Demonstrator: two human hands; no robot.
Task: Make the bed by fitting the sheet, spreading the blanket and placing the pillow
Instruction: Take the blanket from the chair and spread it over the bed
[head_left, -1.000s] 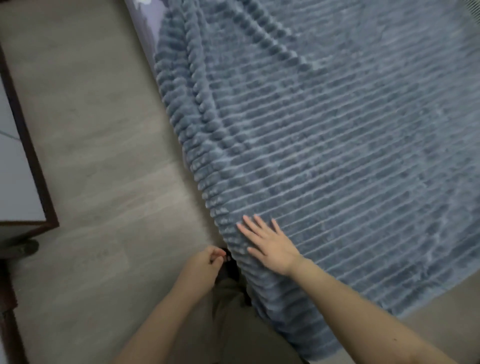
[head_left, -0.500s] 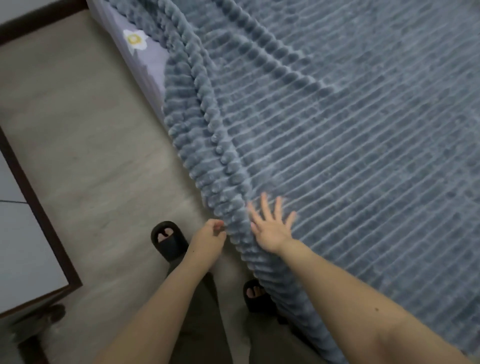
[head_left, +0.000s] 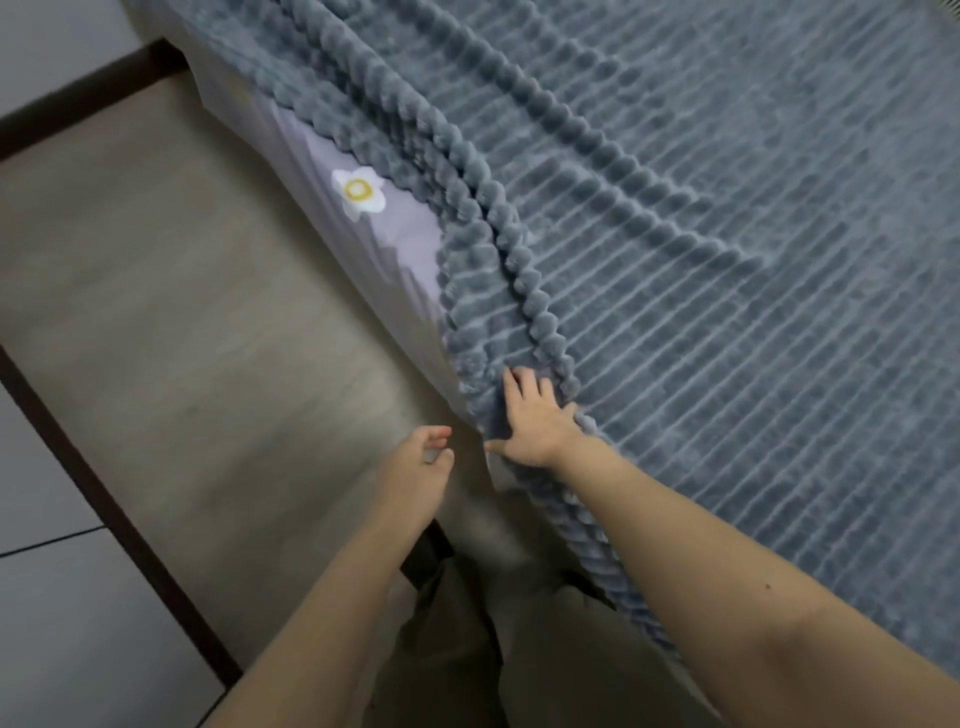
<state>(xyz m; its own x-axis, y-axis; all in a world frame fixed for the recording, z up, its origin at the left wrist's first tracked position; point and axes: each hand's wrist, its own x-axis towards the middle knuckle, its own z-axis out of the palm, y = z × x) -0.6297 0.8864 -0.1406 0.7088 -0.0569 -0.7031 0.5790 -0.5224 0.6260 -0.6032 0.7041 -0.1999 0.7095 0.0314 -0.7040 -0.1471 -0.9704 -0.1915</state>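
A blue-grey ribbed plush blanket (head_left: 701, 249) covers the bed across the right and top of the view, and its edge hangs in folds over the bed's left side. Below that edge shows the lilac sheet (head_left: 400, 234) with a white and yellow flower print. My right hand (head_left: 530, 421) lies on the hanging blanket edge with its fingers spread and the thumb pointing left. My left hand (head_left: 421, 462) hovers just left of the blanket, apart from it, its fingers loosely curled and holding nothing. No pillow is in view.
Grey wood-look floor (head_left: 197, 322) runs along the bed's left side. A white panel with a dark wooden border (head_left: 104, 499) stands at the lower left. A dark skirting board (head_left: 78, 109) crosses the upper left. My olive trouser legs (head_left: 467, 649) are at the bottom.
My right hand slid from the blanket's top surface onto its hanging edge. My left hand came away from the blanket edge. The view swung further up the bed, showing more sheet.
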